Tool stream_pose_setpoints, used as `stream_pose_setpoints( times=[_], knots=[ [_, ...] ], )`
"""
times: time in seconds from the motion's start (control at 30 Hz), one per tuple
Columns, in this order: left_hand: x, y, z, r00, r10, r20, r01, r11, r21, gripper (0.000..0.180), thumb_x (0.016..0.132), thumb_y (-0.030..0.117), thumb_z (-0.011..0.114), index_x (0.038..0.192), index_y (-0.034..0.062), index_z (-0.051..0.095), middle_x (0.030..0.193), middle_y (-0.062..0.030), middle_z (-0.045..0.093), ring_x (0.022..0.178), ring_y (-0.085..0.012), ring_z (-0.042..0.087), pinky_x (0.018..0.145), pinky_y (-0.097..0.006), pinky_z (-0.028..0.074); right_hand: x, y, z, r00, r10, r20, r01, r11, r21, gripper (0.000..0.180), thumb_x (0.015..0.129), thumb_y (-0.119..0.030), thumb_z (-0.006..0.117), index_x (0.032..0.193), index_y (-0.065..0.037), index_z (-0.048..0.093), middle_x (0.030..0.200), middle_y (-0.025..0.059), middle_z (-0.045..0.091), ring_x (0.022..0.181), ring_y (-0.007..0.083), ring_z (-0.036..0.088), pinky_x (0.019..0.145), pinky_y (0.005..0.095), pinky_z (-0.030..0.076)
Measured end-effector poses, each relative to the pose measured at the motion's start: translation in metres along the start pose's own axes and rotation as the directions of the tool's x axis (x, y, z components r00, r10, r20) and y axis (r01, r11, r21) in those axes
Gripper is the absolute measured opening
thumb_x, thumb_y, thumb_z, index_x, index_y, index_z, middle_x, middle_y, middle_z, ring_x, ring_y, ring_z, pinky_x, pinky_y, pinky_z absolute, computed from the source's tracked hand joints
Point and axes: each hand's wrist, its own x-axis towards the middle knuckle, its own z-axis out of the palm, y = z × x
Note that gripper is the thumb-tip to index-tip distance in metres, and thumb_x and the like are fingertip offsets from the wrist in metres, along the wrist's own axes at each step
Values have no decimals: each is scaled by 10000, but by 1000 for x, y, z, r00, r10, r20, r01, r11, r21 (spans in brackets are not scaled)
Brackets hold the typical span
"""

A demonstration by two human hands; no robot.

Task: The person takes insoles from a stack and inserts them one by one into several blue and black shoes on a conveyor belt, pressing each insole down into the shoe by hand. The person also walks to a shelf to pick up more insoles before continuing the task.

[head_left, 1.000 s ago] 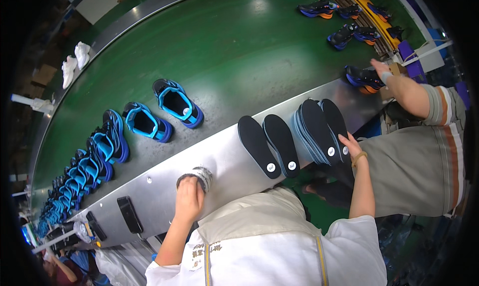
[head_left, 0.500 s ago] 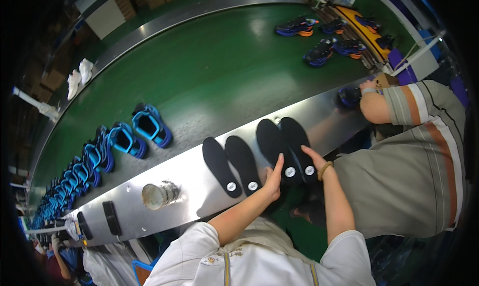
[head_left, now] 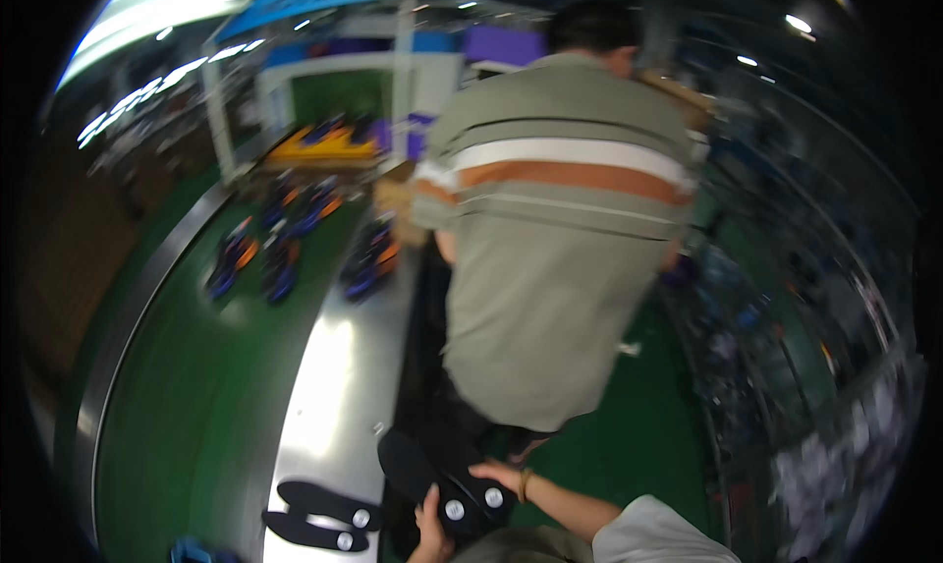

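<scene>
1. Held insoles [head_left: 408,462]: black, round white label at each heel, fanned side by side, just past the outer edge of the metal ledge. At least two; full count hidden.
2. Left hand [head_left: 430,534]: thumb pressed to the left insole's side, clamped on it; other fingers out of sight.
3. Right hand [head_left: 503,478]: closed on the right insole's edge, fingertips over its top; underside hidden.
4. Insole pair [head_left: 312,500]: lying crosswise at the near end of the metal ledge [head_left: 329,391], heels by the outer edge.
5. Progress, my reading: one pair laid out, the rest in hand and off the ledge; how much remains, cannot tell.
6. Blue shoe [head_left: 187,550]: green belt's near end, mostly cropped; inside not readable.
7. Ledge's far end: dark shoes [head_left: 369,260], blurred. Co-worker [head_left: 560,258] beside it, back turned.
</scene>
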Motion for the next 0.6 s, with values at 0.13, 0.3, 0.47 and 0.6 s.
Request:
stream_pose_setpoints(
  times=[0.13,0.3,0.47,0.6],
  knots=[
    [-57,-67,88,806,-580,115,504,776,379,462,750,438,582,1015,60,551,954,-95,593,896,-251,561,801,-380,466,-92,134,-75,950,305,70,-273,699,661,474,825,-370,512,1145,-21,505,1187,74,497,1059,124,460,928,273,347],
    [-68,-166,144,558,-829,45,601,441,667,395,710,427,624,895,79,586,840,-66,615,759,-212,575,687,-351,483,-215,242,-116,860,312,-404,270,394,879,379,796,-285,550,1091,-50,507,955,76,583,851,202,561,749,323,458],
    [-64,-285,244,414,-910,-7,625,279,729,291,776,389,574,724,103,568,629,-24,577,590,-164,569,541,-314,481,-320,283,-213,468,287,-836,808,244,536,323,807,-314,532,986,-46,548,868,74,595,776,196,576,678,311,490],
    [-76,-414,338,589,-649,482,-86,543,835,270,830,240,509,881,-14,587,885,-142,596,818,-239,578,783,-328,457,-337,270,-337,-4,21,-1000,861,509,8,540,769,-293,582,1200,-25,395,1001,115,559,845,240,577,731,343,497]
  ],
)
